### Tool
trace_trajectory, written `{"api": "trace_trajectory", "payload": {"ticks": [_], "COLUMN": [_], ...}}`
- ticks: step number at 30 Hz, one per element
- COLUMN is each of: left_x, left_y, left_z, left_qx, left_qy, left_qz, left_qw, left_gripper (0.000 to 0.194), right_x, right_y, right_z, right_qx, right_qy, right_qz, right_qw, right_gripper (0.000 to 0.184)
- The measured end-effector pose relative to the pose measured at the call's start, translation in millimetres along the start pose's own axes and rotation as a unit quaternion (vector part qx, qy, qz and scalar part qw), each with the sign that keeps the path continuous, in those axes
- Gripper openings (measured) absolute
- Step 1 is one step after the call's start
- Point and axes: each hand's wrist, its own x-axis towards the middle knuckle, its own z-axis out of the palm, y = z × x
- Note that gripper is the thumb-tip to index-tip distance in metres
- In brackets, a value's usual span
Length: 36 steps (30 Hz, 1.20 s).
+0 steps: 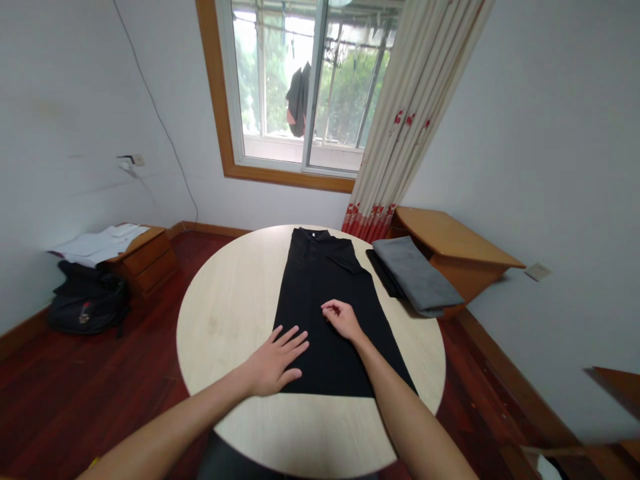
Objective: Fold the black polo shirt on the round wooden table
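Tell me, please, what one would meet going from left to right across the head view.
Black bag → left hand → right hand → grey folded cloth → wall plate.

No text can be read. The label point(313, 234) at the far end of the shirt point(327, 353) is too small to be deciphered; the mark point(85, 313) on the bag point(103, 300), far left, cannot be made out.
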Motion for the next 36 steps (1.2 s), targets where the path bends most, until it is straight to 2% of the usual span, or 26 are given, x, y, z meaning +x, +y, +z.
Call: {"api": "trace_trajectory", "payload": {"ticks": [4, 6, 8, 11, 13, 15, 18, 21, 24, 27, 36], "left_x": [-8, 0, 18, 57, 82, 98, 106, 105, 106, 110, 116], "left_y": [10, 8, 0, -19, -31, -38, -43, -44, -45, -47, -49], "left_z": [-9.5, -21.8, -36.2, -48.3, -44.1, -32.3, -14.5, -7.8, -7.4, -5.3, 5.6], "left_qx": [-0.006, -0.039, -0.08, -0.094, -0.064, -0.032, -0.017, -0.03, -0.048, -0.058, -0.064], "left_qy": [-0.014, -0.003, 0.018, 0.068, 0.093, 0.095, 0.089, 0.082, 0.078, 0.086, 0.094], "left_qz": [0.008, 0.017, 0.013, 0.004, 0.008, 0.007, -0.01, -0.005, 0.001, -0.001, -0.014], "left_qw": [1.0, 0.999, 0.997, 0.993, 0.994, 0.995, 0.996, 0.996, 0.996, 0.995, 0.993], "left_gripper": [0.065, 0.054, 0.043, 0.04, 0.039, 0.049, 0.061, 0.066, 0.07, 0.072, 0.078], "right_x": [-7, -2, 10, 43, 71, 101, 142, 181, 217, 252, 339], "right_y": [-2, -8, -18, -38, -47, -48, -37, -20, -8, 0, 20], "right_z": [-7, -9, -6, 12, 31, 52, 78, 92, 95, 94, 85], "right_qx": [-0.034, -0.054, -0.097, -0.183, -0.239, -0.302, -0.388, -0.443, -0.465, -0.472, -0.485], "right_qy": [-0.041, -0.071, -0.075, -0.048, -0.047, -0.066, -0.101, -0.097, -0.093, -0.114, -0.124], "right_qz": [0.006, 0.022, 0.002, -0.079, -0.104, -0.088, -0.031, -0.014, -0.016, 0.004, 0.032], "right_qw": [0.999, 0.996, 0.993, 0.979, 0.964, 0.947, 0.916, 0.891, 0.88, 0.874, 0.865], "right_gripper": [0.026, 0.025, 0.024, 0.026, 0.034, 0.045, 0.056, 0.064, 0.072, 0.078, 0.078]}}
